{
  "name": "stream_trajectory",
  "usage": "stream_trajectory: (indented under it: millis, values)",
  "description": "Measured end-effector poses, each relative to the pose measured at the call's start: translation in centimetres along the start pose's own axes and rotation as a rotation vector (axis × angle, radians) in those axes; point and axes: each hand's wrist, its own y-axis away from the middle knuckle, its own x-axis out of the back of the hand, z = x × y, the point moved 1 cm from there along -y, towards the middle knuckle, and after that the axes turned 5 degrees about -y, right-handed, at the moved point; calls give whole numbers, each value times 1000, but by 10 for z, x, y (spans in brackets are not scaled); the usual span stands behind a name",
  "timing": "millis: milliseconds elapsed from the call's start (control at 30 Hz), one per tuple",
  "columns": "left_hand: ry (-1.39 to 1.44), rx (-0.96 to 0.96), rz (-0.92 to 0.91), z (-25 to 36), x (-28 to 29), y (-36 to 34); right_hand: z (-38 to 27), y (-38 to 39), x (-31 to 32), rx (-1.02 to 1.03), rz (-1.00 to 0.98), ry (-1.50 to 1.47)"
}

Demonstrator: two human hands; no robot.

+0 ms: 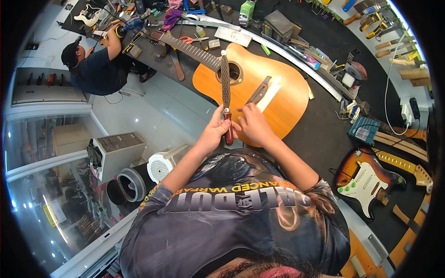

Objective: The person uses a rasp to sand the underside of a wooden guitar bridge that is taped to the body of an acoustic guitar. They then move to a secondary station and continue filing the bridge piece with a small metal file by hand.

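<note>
My left hand (pixel 216 130) is closed around the dark red handle of a long rasp (pixel 225 83), whose textured metal blade points away from me over the guitar. Beside the handle, my right hand (pixel 254 124) hovers at or rests on the guitar's near side, fingers curled; what they hold, if anything, is hidden. An acoustic guitar (pixel 287 104) with a light wood top lies on the dark bench, its neck toward the far left. Its dark bridge (pixel 259 90) is just beyond my right hand, with a pale white strip (pixel 269 95) alongside.
A sunburst electric guitar (pixel 371 178) lies at the right. Along the bench's far side are a long metal straightedge (pixel 278 54), a stack of dark blocks (pixel 279 25) and red-handled pliers (pixel 187 40). Another person (pixel 95 65) works at the far left. A white stool (pixel 166 163) stands below.
</note>
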Motion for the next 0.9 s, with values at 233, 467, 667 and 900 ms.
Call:
stream_trajectory:
  millis: [233, 467, 667, 900]
  values:
    - [58, 16, 24, -5, 3, -10, 40, -7, 18, 210, 66, 569]
    - [85, -32, 2, -5, 5, -11, 81, -25, 50, 351, 0, 593]
    - [119, -22, -3, -9, 12, -1, 76, -26, 55, 310, 47, 614]
    - [173, 13, -53, -10, 16, 2, 83, -26, 65, 337, 6, 606]
